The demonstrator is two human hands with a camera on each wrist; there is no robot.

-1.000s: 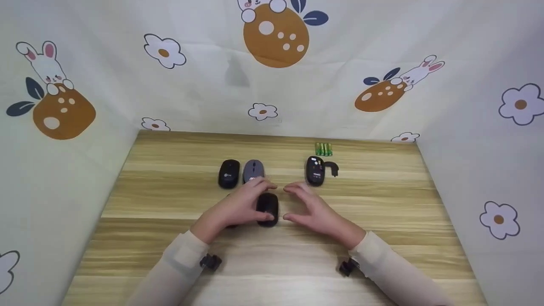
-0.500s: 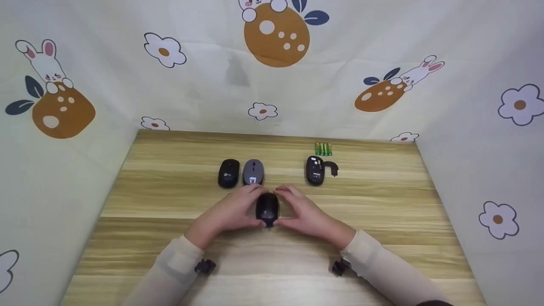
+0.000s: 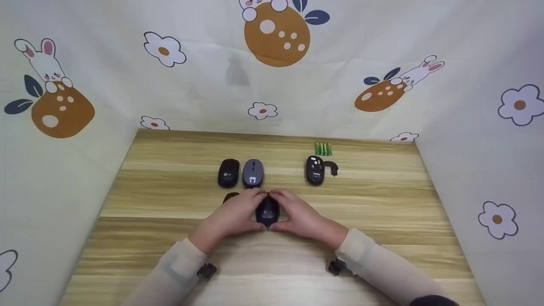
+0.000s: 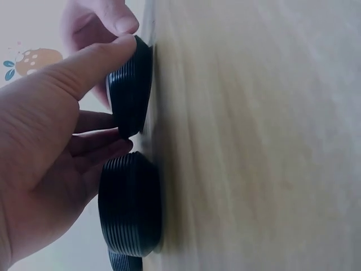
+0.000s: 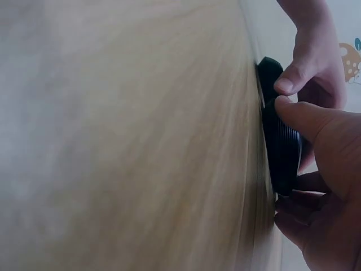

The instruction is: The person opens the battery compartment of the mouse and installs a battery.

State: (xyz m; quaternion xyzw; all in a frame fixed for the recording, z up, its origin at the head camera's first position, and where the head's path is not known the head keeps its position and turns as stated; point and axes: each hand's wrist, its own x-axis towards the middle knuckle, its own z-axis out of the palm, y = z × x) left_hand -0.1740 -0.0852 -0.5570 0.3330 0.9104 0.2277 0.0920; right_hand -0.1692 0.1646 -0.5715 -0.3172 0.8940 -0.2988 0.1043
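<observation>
A black computer mouse (image 3: pixel 267 211) sits at the middle of the table, between my two hands. My left hand (image 3: pixel 236 213) grips its left side, thumb at the near end and fingers at the far end. From the other side my right hand (image 3: pixel 302 217) grips it the same way, and the two thumbs come close together at the near end. The left wrist view shows the ribbed side of the held mouse (image 4: pixel 128 93) low at the tabletop. A second black mouse (image 3: pixel 231 195) lies mostly hidden under my left hand; its ribbed side (image 4: pixel 130 203) shows in the left wrist view.
Behind my left hand stand a black mouse (image 3: pixel 228 173) and a grey mouse (image 3: pixel 253 172), side by side. Farther right lies an upturned black mouse (image 3: pixel 315 171) beside its loose cover (image 3: pixel 332 167). Several green batteries (image 3: pixel 323 148) lie near the table's back edge. Patterned cloth surrounds the table.
My right hand has moved left onto the mouse, from a short distance away. My left hand has shifted from over the mouse to its left side, and both hands now hold it.
</observation>
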